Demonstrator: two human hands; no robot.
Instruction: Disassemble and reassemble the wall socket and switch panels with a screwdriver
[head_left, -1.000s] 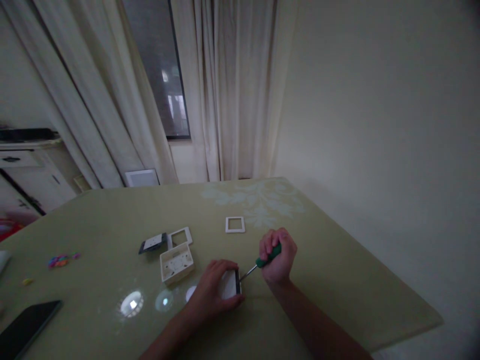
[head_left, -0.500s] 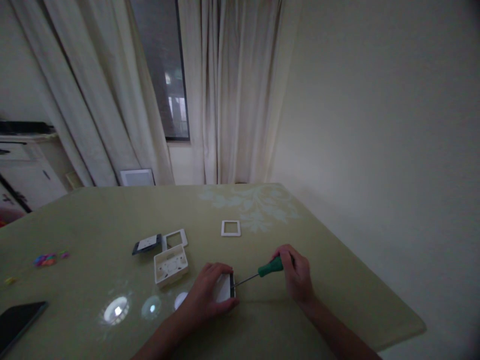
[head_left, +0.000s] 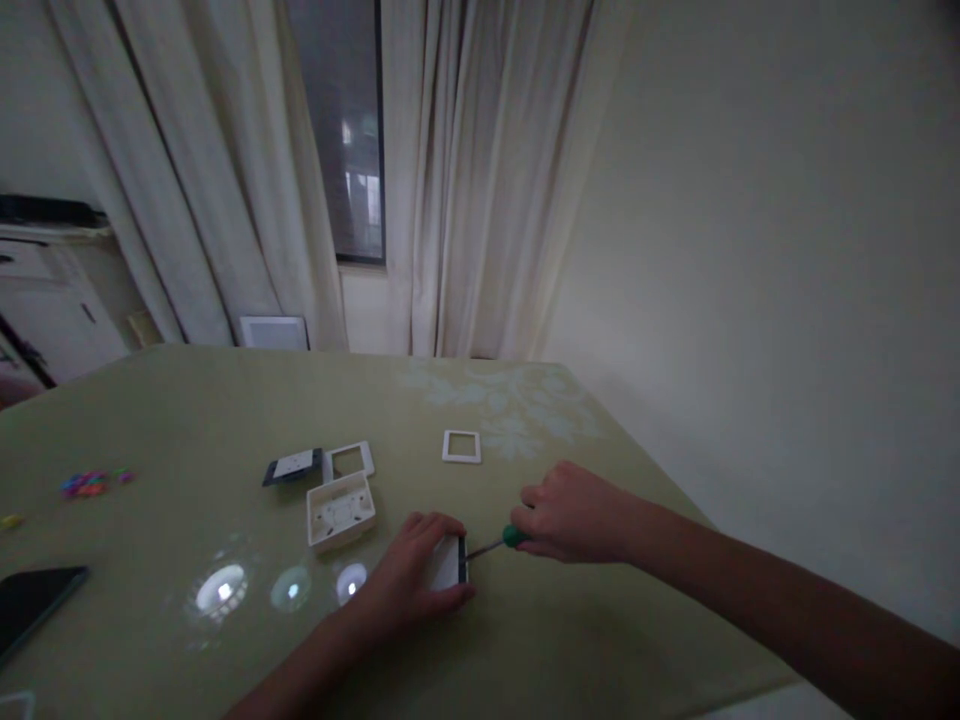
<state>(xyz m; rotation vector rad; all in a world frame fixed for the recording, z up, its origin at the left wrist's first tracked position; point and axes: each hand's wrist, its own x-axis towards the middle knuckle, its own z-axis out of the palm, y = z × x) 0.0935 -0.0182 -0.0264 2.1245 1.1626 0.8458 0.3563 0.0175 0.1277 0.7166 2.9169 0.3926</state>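
Note:
My left hand is closed round a white wall switch or socket module with a dark edge, thumb and fingers on opposite sides. Much of the module is hidden under the hand. My right hand grips the green handle of a screwdriver, covering most of it. The screwdriver's metal shaft slants down to the left, its tip at the module's dark right edge. Whether the tip sits in a slot or screw I cannot tell.
Left of my hands are a white back box, a socket module with a dark frame and a white cover frame. Another white frame lies farther back. Small colourful pieces and a dark flat device are at far left.
My right hand has turned over and slid forward along the handle, its forearm now coming from the right. The screwdriver tip stays at the module's edge. The camera view has tilted slightly.

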